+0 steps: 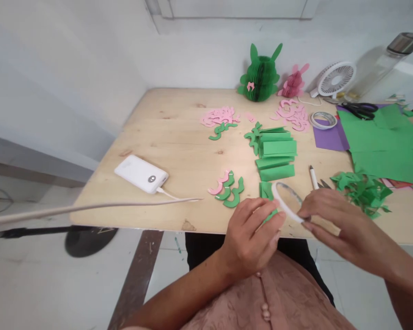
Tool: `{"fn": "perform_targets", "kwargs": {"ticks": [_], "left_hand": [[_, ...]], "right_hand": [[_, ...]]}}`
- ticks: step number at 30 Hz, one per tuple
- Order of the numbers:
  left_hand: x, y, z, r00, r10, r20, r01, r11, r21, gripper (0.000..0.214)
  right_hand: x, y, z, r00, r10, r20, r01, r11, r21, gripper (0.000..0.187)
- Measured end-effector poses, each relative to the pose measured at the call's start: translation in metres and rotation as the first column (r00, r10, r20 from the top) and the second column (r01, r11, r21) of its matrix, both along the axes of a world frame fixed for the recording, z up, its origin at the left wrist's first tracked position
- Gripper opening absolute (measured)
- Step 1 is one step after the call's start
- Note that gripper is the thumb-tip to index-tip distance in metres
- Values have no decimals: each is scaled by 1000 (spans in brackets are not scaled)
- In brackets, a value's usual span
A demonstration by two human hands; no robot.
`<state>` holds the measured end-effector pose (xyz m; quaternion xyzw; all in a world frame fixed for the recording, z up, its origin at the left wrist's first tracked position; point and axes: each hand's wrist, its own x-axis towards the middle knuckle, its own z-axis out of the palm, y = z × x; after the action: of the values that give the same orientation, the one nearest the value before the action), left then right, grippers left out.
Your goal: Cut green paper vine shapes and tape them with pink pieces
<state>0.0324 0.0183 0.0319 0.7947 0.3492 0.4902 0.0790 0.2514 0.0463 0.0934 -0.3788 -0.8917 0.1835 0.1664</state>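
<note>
Since the tape (286, 209) seems light, the right hand (337, 222) pinches its near rim; beside it, the left hand (249, 238) half-curls, hold unclear.

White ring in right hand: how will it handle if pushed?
Probably stiff: the white ring looks round though pinched by the right hand. Likely light: thin wall, open centre. May roll on edge, given that round rim.
</note>
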Motion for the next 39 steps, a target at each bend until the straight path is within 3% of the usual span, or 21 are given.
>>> {"fn": "perform_targets", "kwargs": {"ticks": [3,8,14,17,19,22,25,28,30,32,39], "left_hand": [[2,-4,13,998,-31,-61,28,998,-48,28],[3,-12,17,985,-169,-40,154,958,-243,22],[4,-15,18,946,-322,-45,267,847,-461,24],[3,-16,21,937,-347,50,315,772,-551,21],[1,-17,23,928,-342,147,359,721,-593,20],[-3,-17,26,899,-302,317,438,625,-646,21],[-6,-17,28,835,-202,511,542,459,-704,24],[-6,-16,30,764,-48,643,630,271,-728,28],[-4,-15,30,729,45,684,667,183,-723,28],[-2,-14,28,703,105,704,689,146,-710,28],[3,-11,22,656,180,733,716,159,-679,30]], "right_hand": [[-10,-10,7,986,168,7,-168,983,-74,10],[-13,-19,15,977,204,62,-194,972,-132,10],[-15,-28,18,973,209,102,-195,973,-126,16],[-9,-28,18,971,216,105,-204,972,-116,13],[1,-27,15,985,158,75,-153,986,-64,18],[23,-23,4,989,-150,-16,151,987,58,29],[44,-17,-18,905,-424,-46,426,899,99,22],[60,-14,-43,824,-563,73,543,819,187,25],[66,-13,-56,780,-610,140,562,781,272,28],[69,-13,-64,754,-632,182,562,763,321,29],[81,-11,-74,705,-654,275,528,743,411,29]]}}
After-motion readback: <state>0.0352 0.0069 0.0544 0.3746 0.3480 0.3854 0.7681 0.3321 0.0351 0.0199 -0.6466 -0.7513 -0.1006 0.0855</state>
